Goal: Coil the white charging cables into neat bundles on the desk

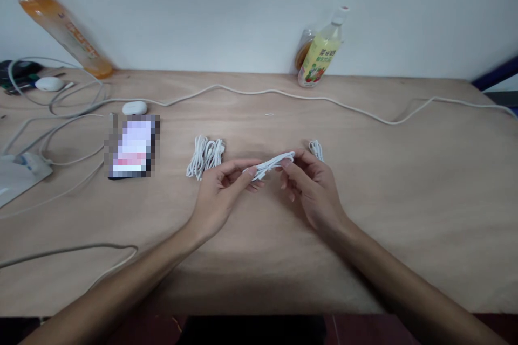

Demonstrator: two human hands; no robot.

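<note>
Between my two hands, above the table, is a white cable (272,165) folded into a narrow bundle. My left hand (222,186) pinches its left end between thumb and fingers. At the other end, my right hand (309,183) grips it with the thumb on top and the lower fingers curled. More bundled white cables (204,153) lie on the table just beyond my left hand. Another small white cable bundle (316,149) rests behind my right hand, which partly hides it.
A phone (133,145) with its screen lit lies to the left, near a white earbud case (135,108). One long white cable (279,93) runs across the wooden table (404,188). Toward the wall stand a yellow-labelled bottle (321,54) and an orange drink bottle (67,32).
</note>
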